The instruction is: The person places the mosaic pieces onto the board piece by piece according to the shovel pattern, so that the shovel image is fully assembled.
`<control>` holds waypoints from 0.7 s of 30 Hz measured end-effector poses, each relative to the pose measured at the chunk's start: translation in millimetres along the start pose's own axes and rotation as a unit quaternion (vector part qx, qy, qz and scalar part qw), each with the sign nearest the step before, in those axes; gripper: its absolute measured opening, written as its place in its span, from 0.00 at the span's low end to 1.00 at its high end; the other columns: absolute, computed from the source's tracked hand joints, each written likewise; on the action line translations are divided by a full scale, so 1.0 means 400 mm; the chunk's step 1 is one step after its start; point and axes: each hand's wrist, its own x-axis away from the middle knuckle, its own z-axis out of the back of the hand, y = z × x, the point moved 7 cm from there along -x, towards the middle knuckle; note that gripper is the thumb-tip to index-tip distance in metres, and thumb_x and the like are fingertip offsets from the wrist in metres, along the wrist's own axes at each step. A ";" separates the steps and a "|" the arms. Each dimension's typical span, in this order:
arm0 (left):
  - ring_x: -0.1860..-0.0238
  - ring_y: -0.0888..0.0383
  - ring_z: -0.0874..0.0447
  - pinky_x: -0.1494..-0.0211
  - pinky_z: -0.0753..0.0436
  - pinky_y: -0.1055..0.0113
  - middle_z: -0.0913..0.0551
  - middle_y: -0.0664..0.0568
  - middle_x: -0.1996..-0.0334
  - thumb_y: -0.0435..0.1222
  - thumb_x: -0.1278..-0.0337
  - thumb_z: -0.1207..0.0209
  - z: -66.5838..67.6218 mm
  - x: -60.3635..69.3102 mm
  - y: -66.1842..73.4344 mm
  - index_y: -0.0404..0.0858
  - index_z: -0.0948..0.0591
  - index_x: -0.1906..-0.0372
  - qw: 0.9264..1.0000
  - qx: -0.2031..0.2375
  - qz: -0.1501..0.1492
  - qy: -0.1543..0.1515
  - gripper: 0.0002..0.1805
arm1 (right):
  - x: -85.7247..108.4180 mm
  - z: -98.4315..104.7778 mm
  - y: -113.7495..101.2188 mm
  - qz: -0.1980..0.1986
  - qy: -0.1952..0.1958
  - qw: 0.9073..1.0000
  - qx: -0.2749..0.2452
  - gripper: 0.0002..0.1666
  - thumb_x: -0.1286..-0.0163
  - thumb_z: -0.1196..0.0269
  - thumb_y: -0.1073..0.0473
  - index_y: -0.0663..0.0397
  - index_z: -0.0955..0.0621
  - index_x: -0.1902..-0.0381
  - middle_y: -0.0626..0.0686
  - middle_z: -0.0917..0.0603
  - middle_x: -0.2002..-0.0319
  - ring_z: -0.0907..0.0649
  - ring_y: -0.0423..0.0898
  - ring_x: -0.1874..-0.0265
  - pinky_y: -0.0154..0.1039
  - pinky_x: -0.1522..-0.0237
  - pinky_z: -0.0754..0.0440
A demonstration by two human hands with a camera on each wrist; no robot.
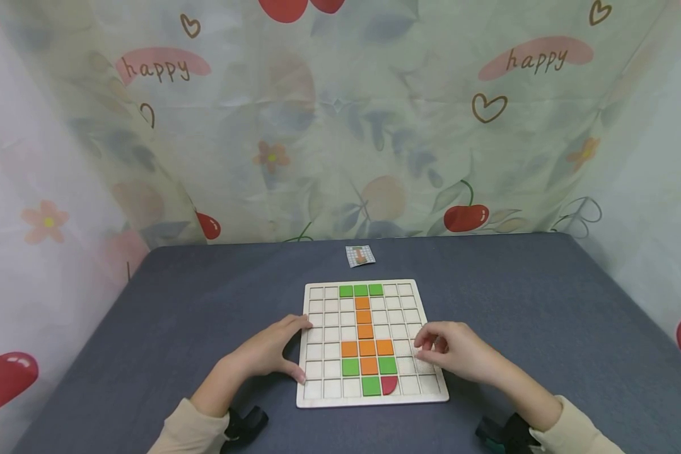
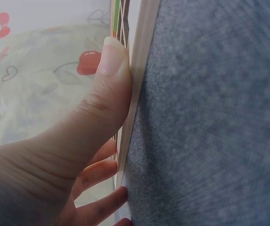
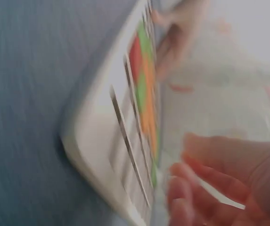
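A white grid board (image 1: 302,394) lies on the dark table, with green and orange square tiles in a figure down its middle columns. At its near end a red quarter-round tile (image 1: 389,384) sits beside a green tile (image 1: 371,386). My left hand (image 1: 267,350) rests on the board's left edge, thumb and fingers spread; the left wrist view shows its thumb (image 2: 111,80) on the rim. Over the right-hand cells hovers my right hand (image 1: 459,350), fingers loosely bent, with nothing visible between them. In the right wrist view that hand is blurred.
A small picture card (image 1: 360,255) with a similar coloured figure lies beyond the board, near the back edge of the dark blue-grey table (image 1: 545,302). Patterned curtains (image 1: 340,126) hang behind and at both sides.
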 end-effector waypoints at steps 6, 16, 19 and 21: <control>0.36 0.45 0.33 0.36 0.32 0.48 0.33 0.42 0.36 0.50 0.75 0.25 0.001 -0.001 0.002 0.36 0.33 0.36 1.000 -0.005 -0.008 0.004 0.52 | 0.018 0.064 0.079 -0.050 -0.050 0.997 0.018 0.11 0.42 0.33 0.57 0.56 0.20 0.63 0.45 0.22 0.74 0.27 0.33 0.80 0.30 0.76 0.27; 0.35 0.45 0.33 0.35 0.32 0.48 0.33 0.42 0.36 0.50 0.75 0.25 0.002 0.001 0.004 0.36 0.33 0.36 1.000 -0.003 -0.004 0.002 0.52 | 0.061 0.115 0.179 -0.089 -0.096 0.991 -0.023 0.21 0.52 0.28 0.56 0.61 0.22 0.64 0.49 0.24 0.72 0.26 0.35 0.78 0.31 0.74 0.27; 0.35 0.45 0.34 0.35 0.32 0.48 0.33 0.42 0.36 0.50 0.75 0.25 0.002 0.001 0.004 0.36 0.33 0.36 1.000 -0.001 -0.003 0.002 0.52 | 0.065 0.114 0.196 -0.089 -0.106 0.990 -0.015 0.22 0.54 0.27 0.56 0.60 0.23 0.65 0.49 0.25 0.73 0.27 0.35 0.78 0.30 0.74 0.28; 0.35 0.45 0.34 0.35 0.32 0.48 0.33 0.42 0.36 0.50 0.75 0.25 0.002 0.001 0.004 0.37 0.33 0.36 1.000 -0.001 -0.002 0.001 0.52 | 0.065 0.111 0.201 -0.086 -0.109 0.990 -0.005 0.22 0.55 0.26 0.56 0.59 0.24 0.66 0.48 0.26 0.73 0.28 0.34 0.78 0.30 0.74 0.29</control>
